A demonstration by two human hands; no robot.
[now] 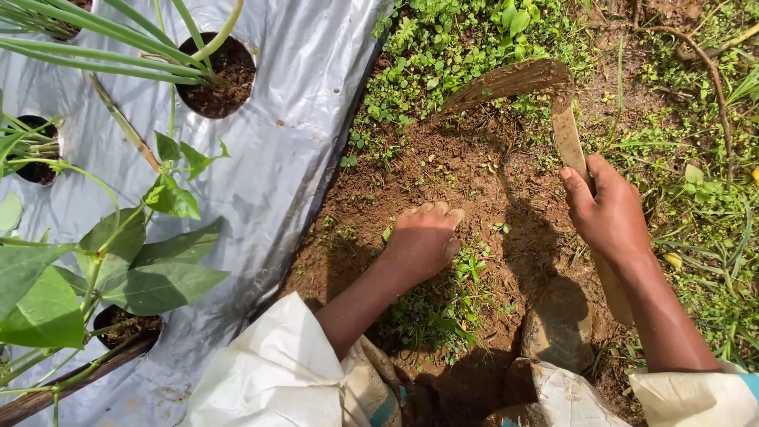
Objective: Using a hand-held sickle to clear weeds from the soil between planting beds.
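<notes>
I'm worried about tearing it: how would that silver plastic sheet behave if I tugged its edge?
The sheet looks thin and floppy, judging by its wrinkles, so it would likely crumple rather than lift flat. Plants grow through its holes, which probably pin it down; a hard tug might tear it there.

No packages, labels, signs or screens show anywhere in this view.
</notes>
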